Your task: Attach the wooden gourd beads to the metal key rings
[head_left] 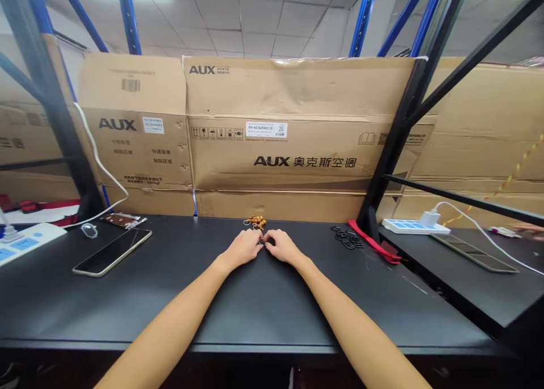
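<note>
Bare forearms reach out from the near edge of a black worktable, angling inward toward 12 o'clock. The left hand and right hand nearly meet at the middle, fingers curled inward, fingertips close together around something small and dark; whether they grip it, I cannot tell. Just beyond them, at 12 o'clock, lies a small cluster of wooden beads with a thin metal ring at its 9 o'clock end, its long axis running roughly 9 to 3.

At 3 o'clock sit a pile of small black loops and a red strap. At 9 o'clock lie a smartphone and a white power strip. A second black table stands toward 3 o'clock, bearing another power strip and a tablet, with another person's fingers at its far edge. Flattened AUX cardboard cartons stand against blue steel racking at 12 o'clock, beneath a tiled ceiling.
</note>
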{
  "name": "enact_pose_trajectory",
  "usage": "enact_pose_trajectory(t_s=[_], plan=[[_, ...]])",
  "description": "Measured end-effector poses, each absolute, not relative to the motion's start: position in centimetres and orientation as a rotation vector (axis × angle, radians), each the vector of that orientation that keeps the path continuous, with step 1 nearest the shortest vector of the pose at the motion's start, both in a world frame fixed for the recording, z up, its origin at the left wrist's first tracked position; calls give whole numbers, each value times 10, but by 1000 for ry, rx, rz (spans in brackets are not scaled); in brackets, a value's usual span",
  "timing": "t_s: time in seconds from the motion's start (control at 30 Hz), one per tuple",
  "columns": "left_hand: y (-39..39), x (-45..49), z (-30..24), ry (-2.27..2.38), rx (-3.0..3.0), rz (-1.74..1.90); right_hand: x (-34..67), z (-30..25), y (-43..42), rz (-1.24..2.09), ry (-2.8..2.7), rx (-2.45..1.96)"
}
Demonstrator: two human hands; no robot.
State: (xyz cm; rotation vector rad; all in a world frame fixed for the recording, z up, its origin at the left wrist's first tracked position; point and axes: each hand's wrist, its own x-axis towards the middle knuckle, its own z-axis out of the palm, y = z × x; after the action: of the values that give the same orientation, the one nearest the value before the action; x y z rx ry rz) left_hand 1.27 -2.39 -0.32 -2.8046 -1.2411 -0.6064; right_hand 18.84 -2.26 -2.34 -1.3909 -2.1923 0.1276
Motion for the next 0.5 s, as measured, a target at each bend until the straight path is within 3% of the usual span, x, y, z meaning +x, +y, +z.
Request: enact_pose_trajectory(t_s=[0.5], plan=[[-9,-7,-12,-1287,-2749,-660,179,-23,-28,65,-2229,-1382]])
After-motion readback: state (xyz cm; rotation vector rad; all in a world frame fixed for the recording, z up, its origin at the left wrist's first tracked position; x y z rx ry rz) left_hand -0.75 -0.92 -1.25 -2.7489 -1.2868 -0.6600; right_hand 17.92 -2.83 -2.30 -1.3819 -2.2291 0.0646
